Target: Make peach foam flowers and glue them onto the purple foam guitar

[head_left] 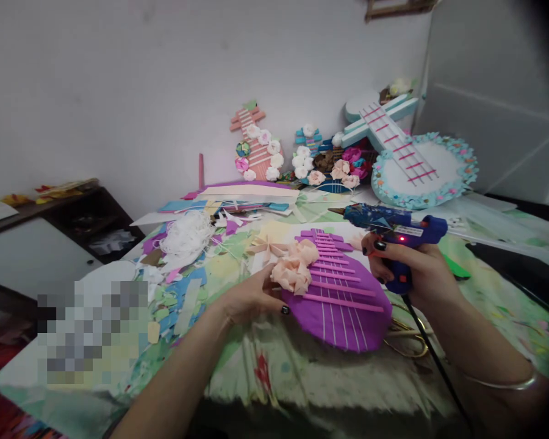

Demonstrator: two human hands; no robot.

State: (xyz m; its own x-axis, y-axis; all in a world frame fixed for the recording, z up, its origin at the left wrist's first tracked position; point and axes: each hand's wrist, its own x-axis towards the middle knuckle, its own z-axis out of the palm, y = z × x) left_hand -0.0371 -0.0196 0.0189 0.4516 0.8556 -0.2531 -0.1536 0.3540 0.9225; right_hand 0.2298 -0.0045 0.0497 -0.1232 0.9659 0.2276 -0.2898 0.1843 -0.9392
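The purple, rounded, stringed-instrument shape (336, 314) lies between my hands. It already carries pink strips (343, 303), white strings (324, 323) and, along its left edge, crumpled peach paper flowers (291, 274); the side nearer my right hand has none. Whether those flowers are fixed, I can't tell. My left hand (251, 299) is half curled, thumb at that edge and fingers behind the flowers; how firmly it grips is hidden. My right hand (425, 271) is wrapped around a blue glue gun (405, 227), its nozzle apart from the flowers.

A folded peach paper piece (268, 246) sits just beyond my left hand, with tangled white string (187, 235) farther off. Below my right hand, the gun's black cord (434, 356) crosses near gold-handled scissors (424, 347), cluttering that side of the surface (238, 378).
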